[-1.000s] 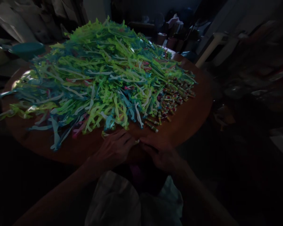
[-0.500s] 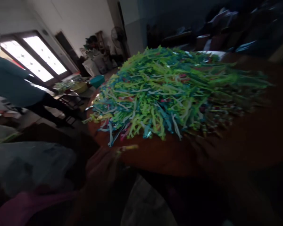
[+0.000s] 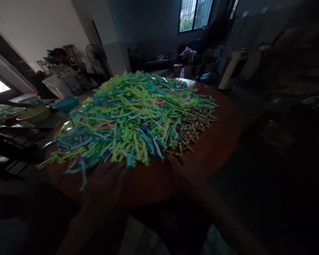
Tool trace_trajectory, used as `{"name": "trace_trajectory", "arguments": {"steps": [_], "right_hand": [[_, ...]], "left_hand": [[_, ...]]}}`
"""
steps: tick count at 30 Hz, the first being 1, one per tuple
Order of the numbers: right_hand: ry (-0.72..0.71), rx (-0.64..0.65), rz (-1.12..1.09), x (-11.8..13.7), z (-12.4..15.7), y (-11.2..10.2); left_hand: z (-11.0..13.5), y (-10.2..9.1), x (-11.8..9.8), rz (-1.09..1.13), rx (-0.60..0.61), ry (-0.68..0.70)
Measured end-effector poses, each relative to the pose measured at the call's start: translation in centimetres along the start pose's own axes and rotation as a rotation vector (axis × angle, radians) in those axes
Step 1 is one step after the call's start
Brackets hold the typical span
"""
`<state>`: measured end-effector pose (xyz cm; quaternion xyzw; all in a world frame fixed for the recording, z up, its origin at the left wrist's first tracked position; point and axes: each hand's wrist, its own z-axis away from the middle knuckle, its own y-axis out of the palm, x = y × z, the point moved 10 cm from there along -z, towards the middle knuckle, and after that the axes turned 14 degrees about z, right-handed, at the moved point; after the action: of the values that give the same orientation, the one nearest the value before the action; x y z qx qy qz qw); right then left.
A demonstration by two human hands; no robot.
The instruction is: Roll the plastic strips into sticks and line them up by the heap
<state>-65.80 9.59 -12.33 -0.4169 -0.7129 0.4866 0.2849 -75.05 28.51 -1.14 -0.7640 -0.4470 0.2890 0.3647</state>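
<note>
A big heap of green, blue and white plastic strips covers most of a round brown table. Along the heap's right edge lie several small striped sticks. My left hand rests on the table's near edge, just under the heap's front fringe. My right hand lies on the table close to the nearest striped sticks. Both hands are dark and smeared, so their fingers do not show clearly.
A teal bowl and a yellow-green bowl stand on a side surface at the left. A fan and bags stand by the far wall. A person is beyond the table. Pale plastic lies in my lap.
My hands, which met in a pinch at the table's edge, have moved apart. The view swung left and has come back to the table, now raised.
</note>
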Motion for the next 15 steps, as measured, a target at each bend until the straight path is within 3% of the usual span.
{"name": "trace_trajectory", "arguments": {"steps": [2, 4, 8, 11, 13, 15], "right_hand": [[-0.066, 0.061, -0.004, 0.4, 0.2, 0.2], [-0.105, 0.1, -0.042, 0.6, 0.3, -0.1], [-0.18, 0.106, -0.126, 0.8, 0.5, -1.8], [-0.321, 0.118, -0.138, 1.9, 1.0, -2.7], [-0.33, 0.101, -0.116, 1.8, 1.0, -3.0], [-0.295, 0.064, -0.092, 1.5, 1.1, -3.5]], "left_hand": [[-2.8, 2.8, -0.7, -0.009, 0.069, -0.06], [-5.5, 6.2, -2.3, -0.011, 0.202, -0.02], [-7.6, 10.9, -4.4, -0.006, 0.366, 0.173], [-7.0, 12.8, -3.4, -0.078, 0.359, 0.291], [-7.0, 13.5, -2.7, -0.14, 0.308, 0.369], [-7.1, 13.8, -3.4, -0.176, 0.254, 0.533]]}}
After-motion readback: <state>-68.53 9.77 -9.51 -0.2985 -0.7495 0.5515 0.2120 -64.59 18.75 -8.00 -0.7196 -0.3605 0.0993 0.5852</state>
